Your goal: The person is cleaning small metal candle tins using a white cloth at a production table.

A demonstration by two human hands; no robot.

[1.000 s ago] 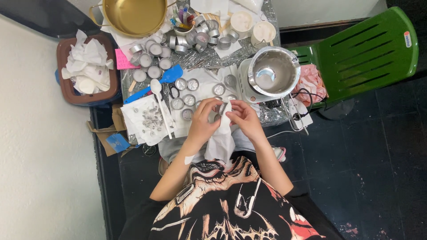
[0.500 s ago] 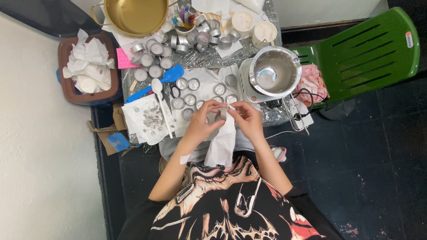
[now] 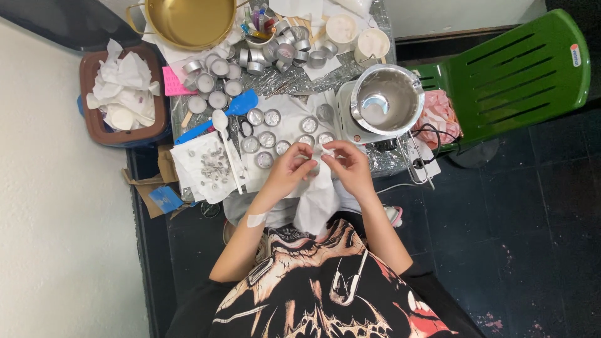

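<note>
Both hands meet over the table's near edge: the left hand (image 3: 289,170) and right hand (image 3: 346,164) pinch the top of a white tissue (image 3: 318,199) between narrowed fingertips; it hangs below them, just beside small metal candle cups (image 3: 267,138).

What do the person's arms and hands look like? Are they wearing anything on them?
Both arms are bare below short black sleeves, part of a black T-shirt with a big cream and orange print. The left hand and right hand wear no gloves, and I can't make out any rings or a watch. One small white patch, like a plaster, sits on the left forearm.
</note>
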